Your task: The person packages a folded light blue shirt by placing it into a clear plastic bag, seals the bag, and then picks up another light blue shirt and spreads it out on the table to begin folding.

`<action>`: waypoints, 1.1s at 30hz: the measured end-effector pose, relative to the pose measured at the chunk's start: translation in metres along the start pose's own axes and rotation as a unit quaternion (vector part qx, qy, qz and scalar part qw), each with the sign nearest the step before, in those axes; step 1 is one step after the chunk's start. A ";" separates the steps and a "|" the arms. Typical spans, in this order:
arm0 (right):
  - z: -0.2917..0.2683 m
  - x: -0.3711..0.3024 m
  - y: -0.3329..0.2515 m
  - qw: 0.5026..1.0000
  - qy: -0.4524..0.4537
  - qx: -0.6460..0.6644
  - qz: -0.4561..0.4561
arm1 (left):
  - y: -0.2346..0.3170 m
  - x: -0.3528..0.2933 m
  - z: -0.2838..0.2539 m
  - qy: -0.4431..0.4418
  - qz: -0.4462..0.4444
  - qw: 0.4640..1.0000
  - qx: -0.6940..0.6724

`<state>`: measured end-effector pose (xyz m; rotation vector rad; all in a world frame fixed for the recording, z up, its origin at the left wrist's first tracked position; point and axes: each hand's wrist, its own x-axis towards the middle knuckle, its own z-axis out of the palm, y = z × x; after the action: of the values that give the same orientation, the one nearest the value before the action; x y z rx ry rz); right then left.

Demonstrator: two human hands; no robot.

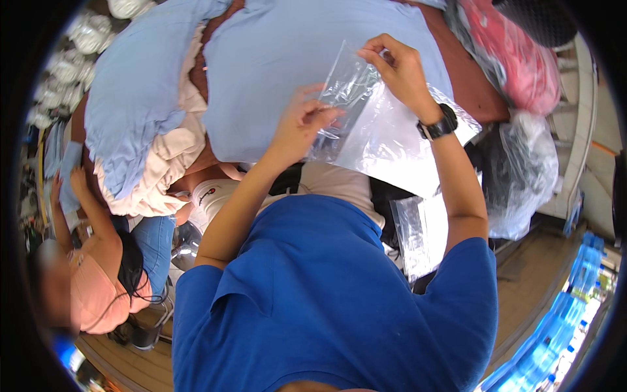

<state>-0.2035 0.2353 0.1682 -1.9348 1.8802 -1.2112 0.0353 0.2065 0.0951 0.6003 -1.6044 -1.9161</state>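
In front of my chest, a clear plastic bag (349,81) hangs tilted between my hands. My right hand (398,65), with a black watch on its wrist, is closed in a pinch on the bag's upper edge. Fingers of my left hand (304,124) are smeared by motion at the bag's left side, so their grip is unclear. Under the bag, a stack of shiny clear and white plastic bags (385,140) lies over my lap and the table edge. A light blue garment (268,85) is spread flat on the brown table just beyond.
More light blue and cream fabric (144,117) is heaped at left. Red goods in clear plastic (519,59) lie at far right, above a bulky plastic-wrapped bundle (522,176). Another plastic packet (418,235) rests beside my right thigh. A co-worker (98,281) sits at left; blue water bottles (555,326) line the lower right.
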 end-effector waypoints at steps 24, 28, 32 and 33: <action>0.234 0.089 0.000 0.941 -0.109 0.304 0.099 | -0.008 0.041 -0.131 0.338 0.137 0.798 0.479; 0.231 0.087 -0.006 0.934 -0.093 0.326 0.115 | -0.015 0.052 -0.126 0.365 0.142 0.793 0.466; 0.238 0.084 -0.001 0.952 -0.052 0.292 0.075 | -0.020 0.058 -0.131 0.392 0.125 0.825 0.389; 0.239 0.083 0.001 0.962 -0.045 0.262 0.070 | -0.022 0.059 -0.132 0.394 0.124 0.822 0.393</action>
<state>-0.0608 0.0659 0.0463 -1.5183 1.4313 -1.3746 0.0756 0.0737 0.0501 1.2316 -1.6917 -0.5615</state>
